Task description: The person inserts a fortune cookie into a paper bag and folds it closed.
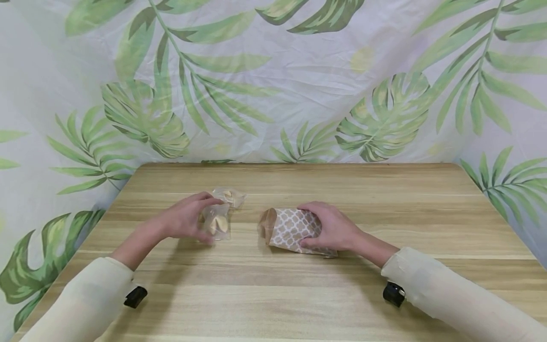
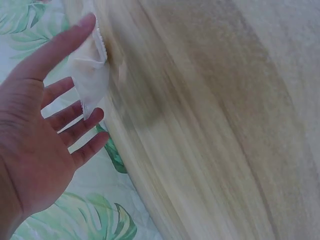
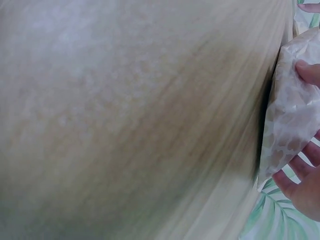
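On the wooden table (image 1: 273, 294), my left hand (image 1: 211, 219) holds a clear-wrapped cookie packet (image 1: 219, 227) between thumb and fingertips. The left wrist view shows the thumb on the top end of the packet (image 2: 90, 75) and a fingertip at its lower end, the other fingers spread. A second clear packet (image 1: 232, 195) lies just behind it. My right hand (image 1: 303, 225) grips a brown paper bag with a white lattice pattern (image 1: 286, 230), lying on its side with its mouth facing left. In the right wrist view the bag (image 3: 287, 115) is wrapped by my fingers (image 3: 300, 165).
A leaf-print cloth (image 1: 273, 95) hangs behind and to both sides of the table. Bare wood stretches across the front and right of the tabletop. Both forearms wear pale sleeves with a black wrist mount (image 1: 136, 296).
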Action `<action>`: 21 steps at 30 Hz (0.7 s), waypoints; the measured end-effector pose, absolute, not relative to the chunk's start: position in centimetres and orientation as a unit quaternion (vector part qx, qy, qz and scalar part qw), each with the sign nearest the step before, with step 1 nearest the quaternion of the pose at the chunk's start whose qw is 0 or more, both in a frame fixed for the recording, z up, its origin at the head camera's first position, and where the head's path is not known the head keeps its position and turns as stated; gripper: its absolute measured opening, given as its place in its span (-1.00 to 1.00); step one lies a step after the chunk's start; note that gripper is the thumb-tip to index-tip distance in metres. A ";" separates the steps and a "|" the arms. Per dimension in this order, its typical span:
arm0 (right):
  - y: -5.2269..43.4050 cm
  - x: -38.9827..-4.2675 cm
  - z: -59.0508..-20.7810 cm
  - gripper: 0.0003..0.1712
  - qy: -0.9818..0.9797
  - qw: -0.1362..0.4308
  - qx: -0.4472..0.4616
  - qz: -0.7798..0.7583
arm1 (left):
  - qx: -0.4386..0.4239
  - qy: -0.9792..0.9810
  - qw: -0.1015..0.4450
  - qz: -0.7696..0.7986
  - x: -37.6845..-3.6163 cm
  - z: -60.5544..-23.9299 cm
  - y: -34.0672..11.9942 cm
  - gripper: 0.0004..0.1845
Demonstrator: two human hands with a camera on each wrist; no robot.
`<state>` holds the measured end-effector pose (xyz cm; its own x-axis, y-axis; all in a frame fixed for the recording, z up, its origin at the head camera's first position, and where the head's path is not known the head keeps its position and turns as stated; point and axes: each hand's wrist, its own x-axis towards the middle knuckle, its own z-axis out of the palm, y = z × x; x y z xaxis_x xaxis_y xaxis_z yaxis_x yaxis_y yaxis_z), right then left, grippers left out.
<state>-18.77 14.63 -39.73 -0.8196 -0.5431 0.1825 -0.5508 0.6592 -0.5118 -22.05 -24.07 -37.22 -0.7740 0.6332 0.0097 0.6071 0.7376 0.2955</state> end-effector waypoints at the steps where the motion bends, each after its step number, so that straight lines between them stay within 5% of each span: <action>1: 14.6 -18.8 -39.7 -0.05 -0.911 0.007 0.299 0.284 | 0.332 0.932 0.042 0.139 -22.1 -37.3 -24.0 0.00; 21: 14.9 -18.9 -39.8 -0.05 -0.911 0.012 0.300 0.283 | 0.326 0.937 0.017 0.126 -22.3 -37.5 -23.4 -0.14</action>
